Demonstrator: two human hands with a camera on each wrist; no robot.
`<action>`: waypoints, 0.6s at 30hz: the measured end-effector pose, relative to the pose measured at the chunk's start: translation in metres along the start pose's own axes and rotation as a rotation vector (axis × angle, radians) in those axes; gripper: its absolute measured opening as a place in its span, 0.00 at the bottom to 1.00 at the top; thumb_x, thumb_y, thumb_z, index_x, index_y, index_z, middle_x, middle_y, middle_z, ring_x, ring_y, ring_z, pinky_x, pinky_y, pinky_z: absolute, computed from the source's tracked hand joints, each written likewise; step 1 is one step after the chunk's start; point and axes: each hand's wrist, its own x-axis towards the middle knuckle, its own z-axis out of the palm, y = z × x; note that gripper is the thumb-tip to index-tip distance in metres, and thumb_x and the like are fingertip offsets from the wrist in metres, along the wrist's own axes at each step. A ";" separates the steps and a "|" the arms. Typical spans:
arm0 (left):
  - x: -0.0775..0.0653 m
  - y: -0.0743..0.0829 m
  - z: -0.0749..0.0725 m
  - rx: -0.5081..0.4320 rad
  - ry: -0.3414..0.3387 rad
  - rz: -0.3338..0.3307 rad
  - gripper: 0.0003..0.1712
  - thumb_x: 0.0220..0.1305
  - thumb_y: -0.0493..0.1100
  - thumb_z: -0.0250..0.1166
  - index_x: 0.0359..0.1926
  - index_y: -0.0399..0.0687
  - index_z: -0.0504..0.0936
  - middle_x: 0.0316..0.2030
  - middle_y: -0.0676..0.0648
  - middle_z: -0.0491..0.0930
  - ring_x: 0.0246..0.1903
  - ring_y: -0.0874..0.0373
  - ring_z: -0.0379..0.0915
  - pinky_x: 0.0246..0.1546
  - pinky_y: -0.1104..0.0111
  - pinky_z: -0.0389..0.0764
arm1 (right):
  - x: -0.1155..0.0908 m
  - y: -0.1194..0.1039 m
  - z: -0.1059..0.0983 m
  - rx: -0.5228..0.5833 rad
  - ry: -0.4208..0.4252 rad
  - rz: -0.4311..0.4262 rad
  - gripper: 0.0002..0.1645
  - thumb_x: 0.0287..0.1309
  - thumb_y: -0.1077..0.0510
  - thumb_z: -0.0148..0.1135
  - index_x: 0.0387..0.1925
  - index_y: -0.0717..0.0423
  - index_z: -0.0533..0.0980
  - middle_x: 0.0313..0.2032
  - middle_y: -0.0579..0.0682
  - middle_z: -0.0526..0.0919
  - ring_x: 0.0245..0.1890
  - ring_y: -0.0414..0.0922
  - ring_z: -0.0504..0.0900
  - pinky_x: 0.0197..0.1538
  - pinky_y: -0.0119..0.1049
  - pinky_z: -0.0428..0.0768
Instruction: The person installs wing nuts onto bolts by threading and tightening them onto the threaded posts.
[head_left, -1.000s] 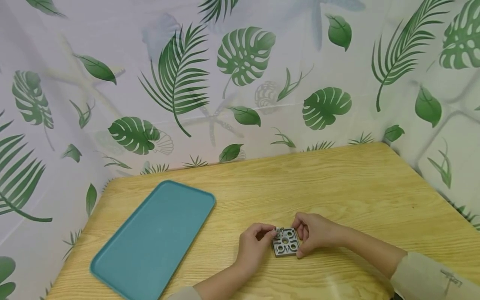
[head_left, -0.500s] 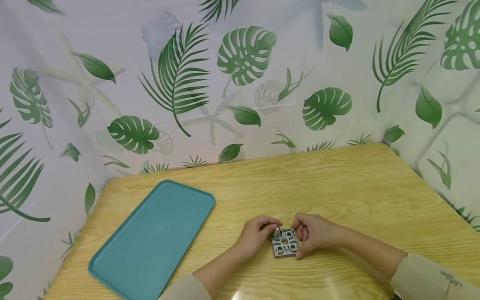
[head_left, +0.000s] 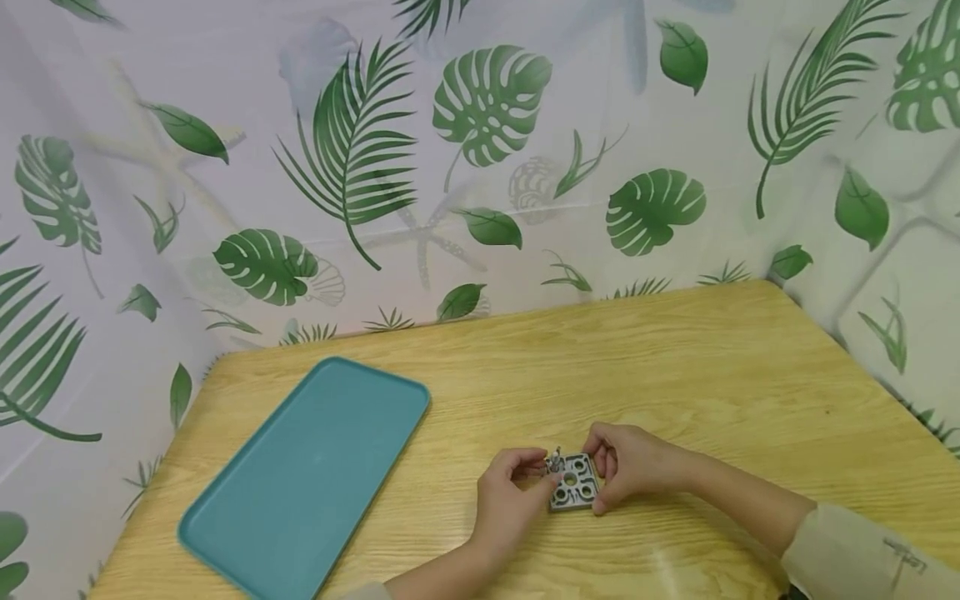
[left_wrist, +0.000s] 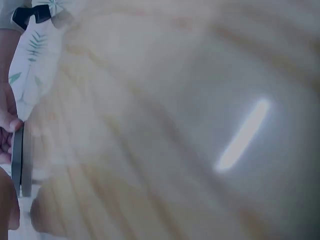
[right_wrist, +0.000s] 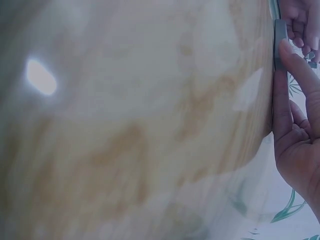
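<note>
A square grey metal plate (head_left: 576, 493) with round holes lies on the wooden table in the head view. At its far left corner a small shiny metal bolt (head_left: 556, 459) stands upright. My left hand (head_left: 508, 492) has its thumb and index finger curled around this bolt, the thumb over the plate's left edge. From the right, my right hand (head_left: 632, 463) grips the plate's edge between thumb and fingers. Seen edge-on, the plate (right_wrist: 280, 44) also shows in the right wrist view, with the bolt's top (right_wrist: 311, 59) beyond it.
A teal rectangular tray (head_left: 318, 458) lies to the left on the table (head_left: 675, 367). Behind and at both sides hangs a white cloth (head_left: 555, 100) printed with green leaves.
My left fingers shifted to the bolt's far side, then came back, the thumb now nearer and lower over the plate. The right hand and plate stay nearly still.
</note>
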 end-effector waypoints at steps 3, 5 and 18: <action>-0.001 0.002 0.007 -0.001 0.026 0.010 0.13 0.56 0.42 0.69 0.42 0.45 0.80 0.38 0.53 0.78 0.37 0.64 0.73 0.41 0.75 0.76 | 0.000 0.000 -0.001 -0.006 0.004 -0.002 0.34 0.33 0.58 0.80 0.41 0.64 0.70 0.26 0.47 0.75 0.25 0.36 0.73 0.28 0.26 0.75; 0.000 0.002 0.009 -0.009 0.055 0.015 0.10 0.58 0.42 0.68 0.40 0.44 0.81 0.36 0.53 0.79 0.35 0.65 0.73 0.38 0.76 0.77 | 0.000 0.001 -0.002 -0.006 0.004 -0.006 0.34 0.33 0.58 0.80 0.41 0.64 0.70 0.26 0.47 0.75 0.25 0.36 0.73 0.28 0.26 0.75; 0.025 -0.005 -0.007 0.076 -0.157 0.134 0.10 0.68 0.38 0.56 0.44 0.44 0.82 0.41 0.50 0.80 0.44 0.62 0.76 0.47 0.76 0.76 | -0.001 0.002 0.000 0.019 -0.006 -0.003 0.34 0.34 0.57 0.80 0.42 0.64 0.70 0.25 0.47 0.75 0.24 0.36 0.73 0.27 0.26 0.74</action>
